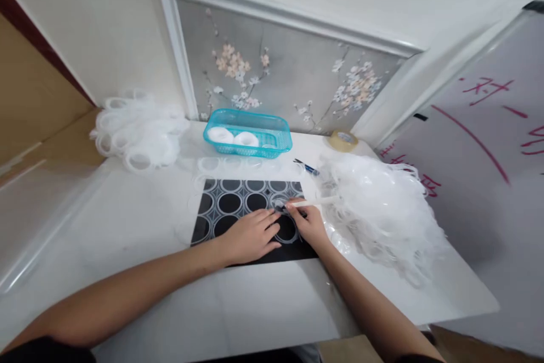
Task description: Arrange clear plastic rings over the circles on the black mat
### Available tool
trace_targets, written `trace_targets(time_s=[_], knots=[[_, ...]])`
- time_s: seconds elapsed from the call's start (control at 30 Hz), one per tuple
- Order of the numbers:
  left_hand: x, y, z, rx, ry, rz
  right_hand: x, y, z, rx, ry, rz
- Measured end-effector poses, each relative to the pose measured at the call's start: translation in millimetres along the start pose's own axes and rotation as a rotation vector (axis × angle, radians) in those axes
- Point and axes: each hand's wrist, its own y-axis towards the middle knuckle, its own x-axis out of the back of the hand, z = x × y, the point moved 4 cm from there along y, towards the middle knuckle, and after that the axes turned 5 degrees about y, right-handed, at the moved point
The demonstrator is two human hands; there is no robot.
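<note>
A black sheet point(238, 204) printed with rows of pale rings lies on the white table point(148, 227). My left hand point(250, 234) rests flat on it, fingers stretched out toward the right, pressing it down. My right hand point(308, 221) is closed around a thin white stick-like tool point(312, 203), whose tip touches a ring near the sheet's right side. The two hands almost touch.
A heap of clear plastic scraps point(378, 210) lies right of the sheet. White rings point(136, 131) are piled at the back left. A turquoise basket point(249, 133) holds two white rolls. A tape roll point(343, 139) and a pen point(306, 166) lie behind.
</note>
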Motion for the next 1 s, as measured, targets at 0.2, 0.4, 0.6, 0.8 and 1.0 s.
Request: trace_targets(time_s=[0.2,0.4,0.6,0.8,1.0], knots=[[-7.5,-0.3,7.0,0.014,-0.056,0.016,-2.9,5.2,-2.8,0.039,0.0,0.024],[-7.5,-4.3,8.5,0.027,-0.073,0.045,-4.2,3.8,0.6,0.09,-0.087,0.027],[-2.1,-1.9,11.4,0.112,-0.211,0.064,-16.0,-2.5,20.2,0.456,-0.529,0.189],[0.1,-6.5,14.3,0.144,-0.254,0.08,72.1,51.6,37.9,0.274,-0.644,-0.477],[11.1,-0.1,9.1,0.028,-0.209,-0.014,65.0,22.2,16.1,0.217,-0.308,-0.169]])
